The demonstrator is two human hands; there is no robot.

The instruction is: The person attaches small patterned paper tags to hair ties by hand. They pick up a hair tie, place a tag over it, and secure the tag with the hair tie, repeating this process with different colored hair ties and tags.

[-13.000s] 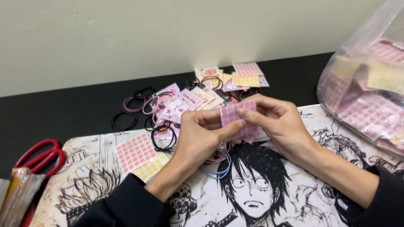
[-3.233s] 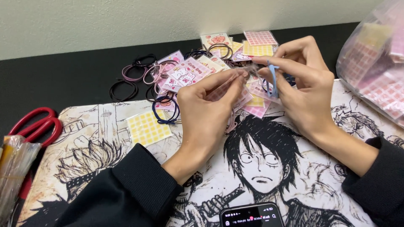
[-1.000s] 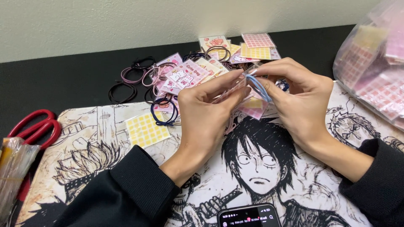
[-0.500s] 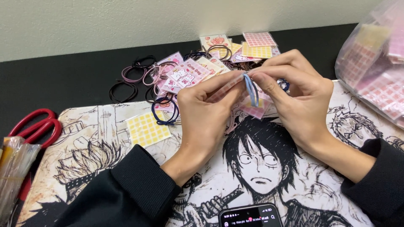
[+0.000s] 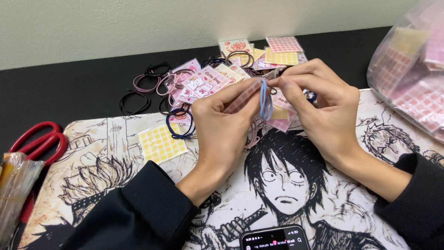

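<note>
My left hand pinches a small pink checked card, held edge-on above the printed mat. Around that card's end sits a light blue hair tie, and my right hand grips the tie and the card's far end with thumb and fingertips. Both hands meet over a pile of pink and yellow cards. A yellow checked card lies alone on the mat, left of my left hand, with a dark blue hair tie beside it.
Loose hair ties and cartoon cards are scattered behind the hands on the black table. Red scissors and wrapped packets lie at left. A clear bag of cards stands right. A phone rests at the mat's near edge.
The pink card went from flat between both hands to edge-on. A light blue hair tie appeared in my right hand and has been worked onto the card's end.
</note>
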